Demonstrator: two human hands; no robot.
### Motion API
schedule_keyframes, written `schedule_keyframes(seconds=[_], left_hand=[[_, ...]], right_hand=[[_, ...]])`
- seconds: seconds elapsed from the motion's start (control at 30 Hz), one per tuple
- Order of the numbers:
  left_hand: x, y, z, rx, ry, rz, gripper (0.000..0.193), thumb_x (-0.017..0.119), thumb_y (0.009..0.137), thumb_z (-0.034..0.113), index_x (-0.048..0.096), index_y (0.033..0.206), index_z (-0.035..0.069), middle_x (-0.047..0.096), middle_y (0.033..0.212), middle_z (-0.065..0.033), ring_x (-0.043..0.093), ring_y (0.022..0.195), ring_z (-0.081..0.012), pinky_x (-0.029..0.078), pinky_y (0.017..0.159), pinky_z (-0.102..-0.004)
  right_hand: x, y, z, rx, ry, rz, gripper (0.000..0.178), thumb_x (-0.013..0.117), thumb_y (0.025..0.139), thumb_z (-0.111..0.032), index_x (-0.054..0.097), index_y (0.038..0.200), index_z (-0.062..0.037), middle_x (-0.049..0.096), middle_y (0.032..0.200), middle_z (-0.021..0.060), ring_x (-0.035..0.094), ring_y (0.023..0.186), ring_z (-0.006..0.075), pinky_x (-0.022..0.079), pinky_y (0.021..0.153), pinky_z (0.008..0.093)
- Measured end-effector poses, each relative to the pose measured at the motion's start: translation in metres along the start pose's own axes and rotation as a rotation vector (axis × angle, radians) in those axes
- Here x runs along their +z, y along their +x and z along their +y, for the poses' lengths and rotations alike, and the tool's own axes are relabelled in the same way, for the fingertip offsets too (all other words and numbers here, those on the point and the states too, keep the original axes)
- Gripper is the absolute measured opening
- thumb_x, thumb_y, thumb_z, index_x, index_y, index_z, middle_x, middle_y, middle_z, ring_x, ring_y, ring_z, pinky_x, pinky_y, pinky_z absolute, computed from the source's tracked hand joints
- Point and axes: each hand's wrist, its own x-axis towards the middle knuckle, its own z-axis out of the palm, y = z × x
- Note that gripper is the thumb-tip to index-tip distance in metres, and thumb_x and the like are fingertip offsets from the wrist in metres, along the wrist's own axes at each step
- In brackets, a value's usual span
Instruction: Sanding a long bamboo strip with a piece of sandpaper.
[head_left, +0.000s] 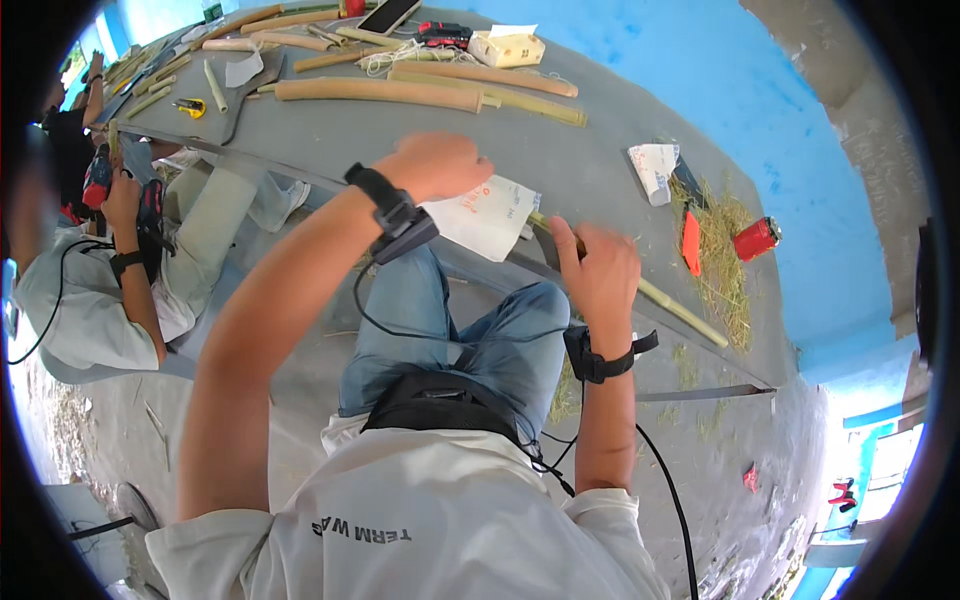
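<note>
My left hand [437, 165] hovers at the top left corner of a white paper sheet [485, 222] with orange marks. Its fingers are curled in, and what they hold, if anything, is hidden. A thin green bamboo stick [685, 315] runs slantwise along the table's near edge. My right hand [605, 265], slightly blurred, is closed over the stick's upper part, thumb towards the paper. Something dark shows beside that thumb, too unclear to name.
Bamboo lengths [380, 93] lie across the grey table [330, 140]. To the right are straw shavings [725, 265], a red can [757, 238], an orange piece [691, 243] and another paper [655, 170]. At left a seated co-worker holds a red-black power drill [98, 178].
</note>
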Motion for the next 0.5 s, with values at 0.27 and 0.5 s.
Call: schedule_keyframes(seconds=[0.27, 0.5], left_hand=[[0.026, -0.038, 0.010, 0.172, -0.071, 0.492, 0.048, 0.043, 0.104, 0.030, 0.072, 0.073, 0.006, 0.071, 0.074, -0.0132, 0.063, 0.064, -0.0388, 0.049, 0.073, -0.0472], [0.000, -0.017, 0.002, 0.097, -0.082, 0.131, 0.047, 0.047, 0.102, 0.034, 0.073, 0.075, 0.006, 0.068, 0.069, -0.0160, 0.065, 0.067, -0.0411, 0.051, 0.070, -0.0492]], right_hand=[[-0.003, -0.001, 0.002, 0.048, 0.022, -0.043, 0.053, 0.066, 0.096, -0.045, 0.057, 0.061, -0.0057, 0.055, 0.057, 0.0131, 0.052, 0.055, 0.0354, 0.040, 0.060, 0.0434], [0.000, -0.002, -0.001, 0.036, -0.043, 0.013, 0.055, 0.067, 0.095, -0.045, 0.055, 0.058, -0.0055, 0.054, 0.055, 0.0132, 0.052, 0.053, 0.0359, 0.042, 0.060, 0.0429]])
